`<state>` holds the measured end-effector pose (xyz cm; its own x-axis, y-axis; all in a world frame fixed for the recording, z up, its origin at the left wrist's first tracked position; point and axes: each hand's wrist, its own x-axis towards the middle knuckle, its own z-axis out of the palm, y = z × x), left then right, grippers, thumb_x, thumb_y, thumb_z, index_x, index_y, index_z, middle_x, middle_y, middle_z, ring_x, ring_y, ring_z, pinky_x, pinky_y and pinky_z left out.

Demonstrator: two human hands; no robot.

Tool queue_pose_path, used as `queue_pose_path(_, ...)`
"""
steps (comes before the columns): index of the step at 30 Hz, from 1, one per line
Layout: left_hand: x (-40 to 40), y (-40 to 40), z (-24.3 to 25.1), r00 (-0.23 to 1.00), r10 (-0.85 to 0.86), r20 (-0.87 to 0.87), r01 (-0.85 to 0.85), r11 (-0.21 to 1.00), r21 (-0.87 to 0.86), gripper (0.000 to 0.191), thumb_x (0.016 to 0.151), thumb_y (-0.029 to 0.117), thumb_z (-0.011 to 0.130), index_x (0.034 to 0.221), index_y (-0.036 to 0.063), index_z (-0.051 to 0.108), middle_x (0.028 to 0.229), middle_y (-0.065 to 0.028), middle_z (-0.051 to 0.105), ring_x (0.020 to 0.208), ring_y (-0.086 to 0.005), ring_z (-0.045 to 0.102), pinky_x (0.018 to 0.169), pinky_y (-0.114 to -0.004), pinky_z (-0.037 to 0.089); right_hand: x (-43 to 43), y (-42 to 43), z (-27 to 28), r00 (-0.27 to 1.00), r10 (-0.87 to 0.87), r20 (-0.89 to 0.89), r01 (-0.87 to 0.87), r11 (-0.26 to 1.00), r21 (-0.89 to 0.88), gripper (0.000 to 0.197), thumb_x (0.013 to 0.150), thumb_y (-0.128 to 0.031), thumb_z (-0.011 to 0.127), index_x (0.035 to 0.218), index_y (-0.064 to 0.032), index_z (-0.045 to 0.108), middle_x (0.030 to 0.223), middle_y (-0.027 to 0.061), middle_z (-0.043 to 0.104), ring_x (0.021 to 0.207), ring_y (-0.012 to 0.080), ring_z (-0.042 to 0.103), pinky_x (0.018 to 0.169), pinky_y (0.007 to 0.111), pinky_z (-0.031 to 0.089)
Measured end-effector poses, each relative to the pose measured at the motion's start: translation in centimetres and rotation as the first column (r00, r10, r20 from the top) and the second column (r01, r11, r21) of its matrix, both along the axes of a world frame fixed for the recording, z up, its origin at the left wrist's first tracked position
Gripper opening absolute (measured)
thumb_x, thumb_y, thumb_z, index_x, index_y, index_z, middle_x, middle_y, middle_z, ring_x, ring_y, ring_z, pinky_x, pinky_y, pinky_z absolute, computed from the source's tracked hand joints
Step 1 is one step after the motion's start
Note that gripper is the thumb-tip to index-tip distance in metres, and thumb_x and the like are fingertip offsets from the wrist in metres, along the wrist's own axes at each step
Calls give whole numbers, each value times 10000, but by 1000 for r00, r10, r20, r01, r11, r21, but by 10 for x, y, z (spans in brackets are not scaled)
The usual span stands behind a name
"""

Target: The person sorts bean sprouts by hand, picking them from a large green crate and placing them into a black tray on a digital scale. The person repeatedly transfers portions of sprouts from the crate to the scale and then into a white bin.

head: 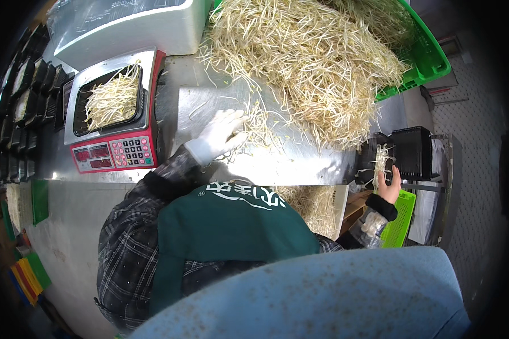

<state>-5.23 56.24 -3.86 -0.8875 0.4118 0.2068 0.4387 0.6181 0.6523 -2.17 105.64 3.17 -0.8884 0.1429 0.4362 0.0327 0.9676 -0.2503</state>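
Observation:
My left hand (224, 133), in a white glove, lies with its thumb apart at the left edge of a small loose heap of bean sprouts (261, 127) on the steel worktable (246, 169). My right hand (389, 184) is bare, its fingers apart, beside a bunch of sprouts (381, 159) over a black plastic tray (367, 154) off the table's right end. To the left, a red digital scale (153, 106) carries a black tray (141, 101) holding sprouts (112, 99). A large pile of sprouts (314, 63) spreads from a green plastic crate (432, 63).
A white foam box (131, 38) stands behind the scale. Many black trays (34, 97) line the far left. Nested black trays (411, 152) stand right of my right hand, above a light-green crate (401, 220). More sprouts (314, 207) sit in a container below the table edge.

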Motion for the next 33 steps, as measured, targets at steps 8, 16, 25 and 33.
queue_pose_path(8,-24,-38,-27,743,597,-303,-663,718,-212,632,737,366,587,1201,-10,381,1223,-226,364,1139,-354,342,985,-403,248,-65,-216,-101,771,634,-60,-462,493,-737,356,729,-43,616,1073,-5,534,1057,123,543,915,166,543,800,259,438)
queue_pose_path(16,22,-11,-22,989,-142,29,145,956,-257,896,681,535,562,1303,-22,239,1337,-222,255,1258,-353,214,1039,-445,131,-74,-309,-115,592,805,50,-395,343,-852,272,751,-130,619,1010,-52,586,983,104,585,923,205,543,813,283,410)
queue_pose_path(25,43,158,-27,507,-803,313,859,503,-99,769,731,490,553,1293,31,297,1360,-199,225,1250,-352,236,1017,-400,223,67,-123,-88,654,553,516,23,668,-744,91,739,-93,606,800,-29,625,820,91,608,685,158,580,649,277,457)
queue_pose_path(33,24,153,-2,723,-675,147,669,737,93,445,786,187,501,1197,34,424,1236,-178,419,1145,-317,396,964,-378,320,69,-53,-101,990,-99,100,108,990,-85,304,741,-91,551,1038,-45,501,981,191,517,830,376,532,707,401,453)
